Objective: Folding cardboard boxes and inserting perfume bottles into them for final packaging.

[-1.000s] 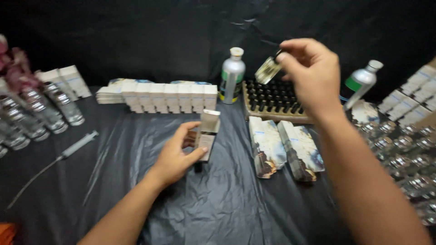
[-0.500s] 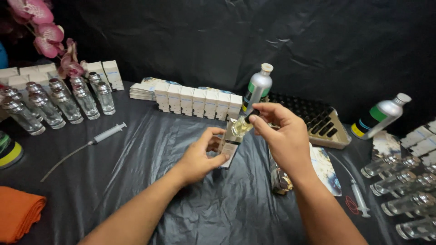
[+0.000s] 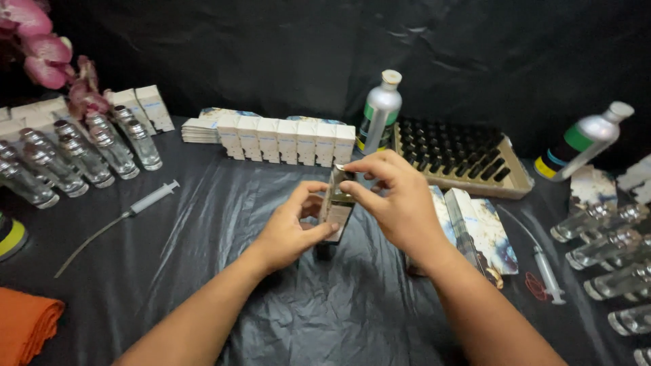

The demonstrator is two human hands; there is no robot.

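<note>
My left hand (image 3: 293, 227) grips a small slim carton box (image 3: 338, 209) upright above the black plastic sheet (image 3: 203, 271). My right hand (image 3: 393, 196) pinches the top flap of that same box, thumb and forefinger at its upper end. Whatever went inside the box is hidden. Behind my hands stands a row of small white boxes (image 3: 285, 139), and a tray of dark-capped vials (image 3: 461, 154) lies to the right of it.
Two silver bottles (image 3: 378, 112) (image 3: 583, 139) stand at the back. Clear glass bottles line the left (image 3: 74, 152) and right (image 3: 610, 251). Syringes lie at left (image 3: 135, 207) and right (image 3: 542, 261). Patterned flat cartons (image 3: 478, 227) lie by my right wrist. An orange cloth (image 3: 24, 322) is at bottom left.
My right hand carried a small bottle down from the vial tray to the box in my left hand; the bottle is now out of sight and the fingers are on the flap.
</note>
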